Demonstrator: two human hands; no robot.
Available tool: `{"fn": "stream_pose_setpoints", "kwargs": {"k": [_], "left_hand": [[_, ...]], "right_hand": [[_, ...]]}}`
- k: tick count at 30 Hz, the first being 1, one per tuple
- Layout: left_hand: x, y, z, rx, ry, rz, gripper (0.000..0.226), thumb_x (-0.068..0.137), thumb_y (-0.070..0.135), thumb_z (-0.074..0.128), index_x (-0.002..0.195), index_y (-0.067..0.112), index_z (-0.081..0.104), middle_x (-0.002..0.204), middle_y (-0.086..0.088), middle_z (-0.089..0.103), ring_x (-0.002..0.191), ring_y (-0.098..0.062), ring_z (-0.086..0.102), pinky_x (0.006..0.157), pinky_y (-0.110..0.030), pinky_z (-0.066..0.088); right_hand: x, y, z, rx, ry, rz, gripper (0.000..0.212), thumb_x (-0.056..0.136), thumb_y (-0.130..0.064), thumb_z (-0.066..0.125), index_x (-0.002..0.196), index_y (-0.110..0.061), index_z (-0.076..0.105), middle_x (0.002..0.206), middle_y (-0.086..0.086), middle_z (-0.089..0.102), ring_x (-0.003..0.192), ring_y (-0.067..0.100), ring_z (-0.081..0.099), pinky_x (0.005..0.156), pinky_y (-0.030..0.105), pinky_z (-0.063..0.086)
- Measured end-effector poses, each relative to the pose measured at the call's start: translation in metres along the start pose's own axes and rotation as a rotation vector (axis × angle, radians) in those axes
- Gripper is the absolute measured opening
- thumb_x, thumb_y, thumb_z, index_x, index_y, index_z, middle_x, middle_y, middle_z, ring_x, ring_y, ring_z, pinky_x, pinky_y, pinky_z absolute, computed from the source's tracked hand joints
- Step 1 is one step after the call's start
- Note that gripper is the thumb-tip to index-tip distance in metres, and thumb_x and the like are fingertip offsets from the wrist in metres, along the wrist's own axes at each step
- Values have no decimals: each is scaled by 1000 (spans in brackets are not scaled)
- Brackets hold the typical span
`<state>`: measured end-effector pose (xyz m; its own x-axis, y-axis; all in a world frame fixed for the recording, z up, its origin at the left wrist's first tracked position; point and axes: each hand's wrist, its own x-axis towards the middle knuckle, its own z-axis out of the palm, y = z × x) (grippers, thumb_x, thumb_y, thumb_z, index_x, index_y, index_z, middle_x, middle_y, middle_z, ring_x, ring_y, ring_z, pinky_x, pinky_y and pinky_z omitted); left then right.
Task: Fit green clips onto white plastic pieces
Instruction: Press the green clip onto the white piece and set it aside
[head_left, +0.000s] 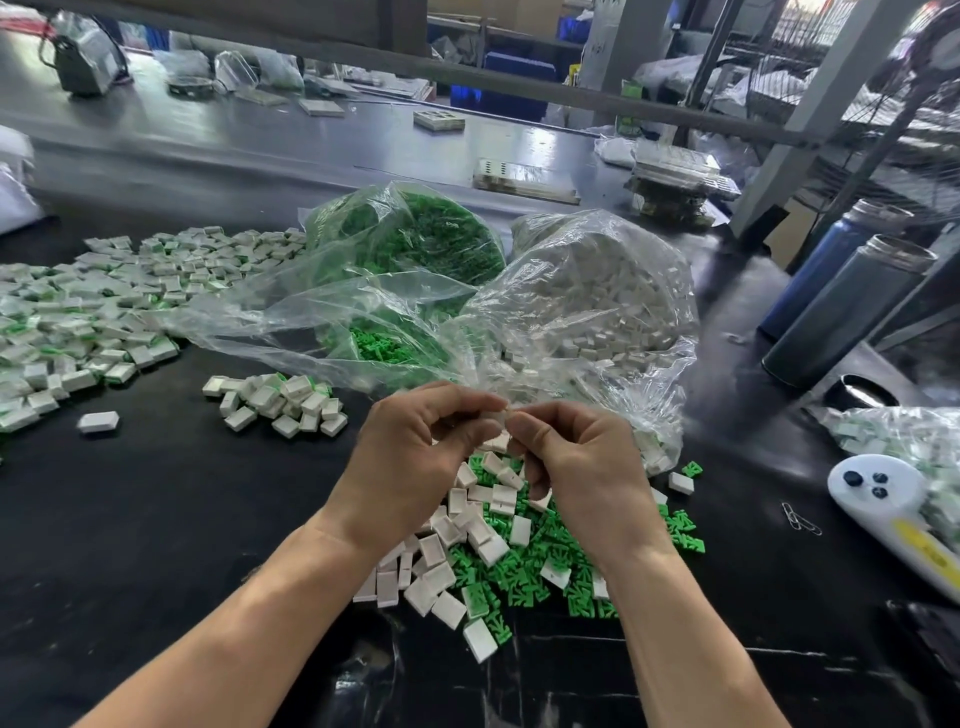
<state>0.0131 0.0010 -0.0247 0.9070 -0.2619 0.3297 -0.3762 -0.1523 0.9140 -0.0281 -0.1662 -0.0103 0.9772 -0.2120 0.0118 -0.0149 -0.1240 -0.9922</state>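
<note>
Head view: both bare hands are raised above the near edge of the black worktable (156, 519), fingertips meeting. Left hand (415, 457) has thumb and forefinger curled in a pinch; right hand (576, 467) likewise. Between the two pinches sits a small white plastic piece (505, 410), mostly hidden by the fingers. Cannot tell whether a green clip is already seated in it, or which way its long axis runs.

Directly below the hands, near the table's near edge: mixed loose pile of white rectangular plastic housings (441, 545) and green plastic clips (545, 561), touching and overlapping. The green clips lie mainly under the right hand, so that hand is nearer for the next pick-up; white housings lie more toward the left hand.

Finished pieces heap (78, 312) toward the left edge. Clear bags of green clips (410, 244) and white housings (597, 291) behind the hands.
</note>
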Motion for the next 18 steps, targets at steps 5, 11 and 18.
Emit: {"fn": "stream_pose_setpoints", "kwargs": {"k": [5,11,18], "left_hand": [[-1,4,-2,-58,22,-94,18,88,7,78,97,22,78,87,6,78,80,-12,73,74,-27,61],[-1,12,2,-6,0,33,17,85,8,81,90,24,75,106,9,69,102,-7,66,88,-14,48],[-5,18,15,25,-21,66,13,85,5,81,91,16,76,103,15,70,107,-11,67,97,-23,50]], "right_hand": [[-5,-2,4,-16,25,-102,19,102,-17,66,90,-21,81,75,7,73,56,12,56,48,26,45],[-9,-8,15,199,-10,111,62,108,-56,38,78,-17,76,70,9,69,49,14,51,38,22,34],[-9,-6,28,163,19,57,60,111,-44,32,72,-30,75,50,-9,52,41,5,43,37,18,32]]}}
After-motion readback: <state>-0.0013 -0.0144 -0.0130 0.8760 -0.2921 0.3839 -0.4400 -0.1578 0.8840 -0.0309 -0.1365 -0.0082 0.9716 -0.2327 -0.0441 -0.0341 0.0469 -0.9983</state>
